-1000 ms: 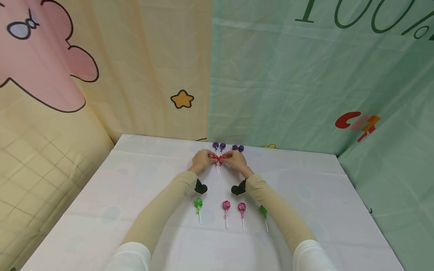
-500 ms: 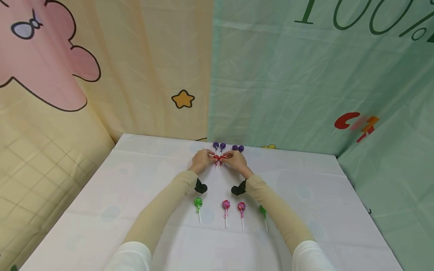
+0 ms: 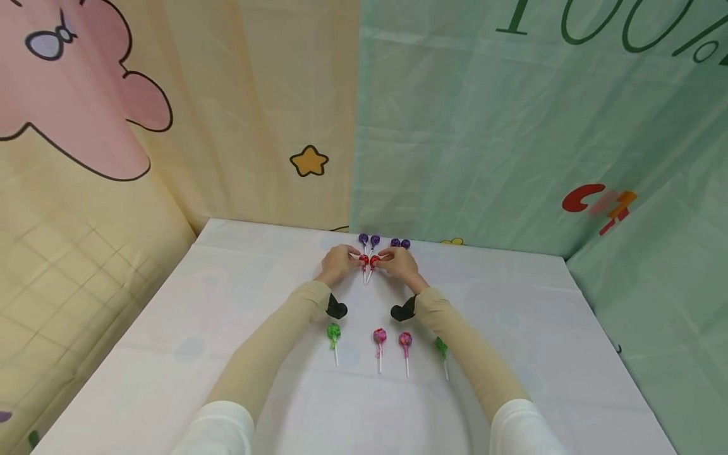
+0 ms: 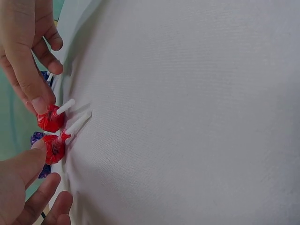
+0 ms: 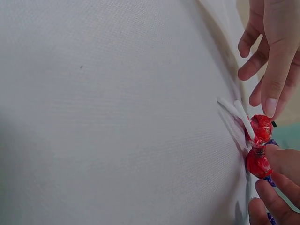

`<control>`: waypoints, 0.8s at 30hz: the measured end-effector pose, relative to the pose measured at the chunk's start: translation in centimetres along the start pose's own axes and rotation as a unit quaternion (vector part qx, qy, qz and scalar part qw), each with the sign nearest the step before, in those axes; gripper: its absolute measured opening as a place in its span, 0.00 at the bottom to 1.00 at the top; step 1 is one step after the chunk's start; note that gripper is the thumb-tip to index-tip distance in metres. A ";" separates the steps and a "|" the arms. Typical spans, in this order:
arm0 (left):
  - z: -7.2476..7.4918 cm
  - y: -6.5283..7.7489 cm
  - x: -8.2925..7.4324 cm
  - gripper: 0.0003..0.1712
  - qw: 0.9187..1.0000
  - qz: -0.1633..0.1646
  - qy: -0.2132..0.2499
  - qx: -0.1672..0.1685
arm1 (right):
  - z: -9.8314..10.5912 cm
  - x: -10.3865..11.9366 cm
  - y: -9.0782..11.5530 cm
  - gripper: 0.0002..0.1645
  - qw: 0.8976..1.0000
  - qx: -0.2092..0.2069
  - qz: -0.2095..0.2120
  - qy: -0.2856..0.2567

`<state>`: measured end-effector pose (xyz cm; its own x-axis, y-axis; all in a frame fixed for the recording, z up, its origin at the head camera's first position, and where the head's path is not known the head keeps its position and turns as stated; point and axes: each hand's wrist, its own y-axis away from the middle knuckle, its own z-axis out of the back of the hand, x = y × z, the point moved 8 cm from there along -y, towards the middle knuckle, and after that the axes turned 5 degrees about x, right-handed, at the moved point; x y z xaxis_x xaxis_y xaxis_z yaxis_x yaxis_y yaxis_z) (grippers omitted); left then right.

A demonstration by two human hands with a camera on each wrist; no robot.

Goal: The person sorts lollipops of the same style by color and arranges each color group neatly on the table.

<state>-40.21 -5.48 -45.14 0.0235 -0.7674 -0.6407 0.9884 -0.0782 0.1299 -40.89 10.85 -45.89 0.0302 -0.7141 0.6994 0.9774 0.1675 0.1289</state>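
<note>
Red lollipops (image 3: 375,260), sticks (image 4: 78,124) converging toward person (image 3: 267,354), left grip (image 3: 339,260) pinching one, right grip (image 3: 401,264) another

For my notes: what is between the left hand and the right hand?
Two red lollipops, side by side, are between the left hand and the right hand, with sticks of purple lollipops just behind; the head view shows it.

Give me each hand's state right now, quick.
Left hand: closed, pinches the left red lollipop.
Right hand: closed, pinches the right red lollipop.
</note>
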 end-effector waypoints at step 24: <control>-0.4 0.1 0.9 0.16 1.000 0.010 0.004 0.004 | -0.5 -0.9 -0.4 0.21 0.999 0.007 -0.021 -0.025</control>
<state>-40.08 -5.90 -45.98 0.0447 -0.7633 -0.6445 0.9865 -0.0681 0.1490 -41.19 11.05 -46.91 -0.0225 -0.6855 0.7277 0.9747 0.1469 0.1685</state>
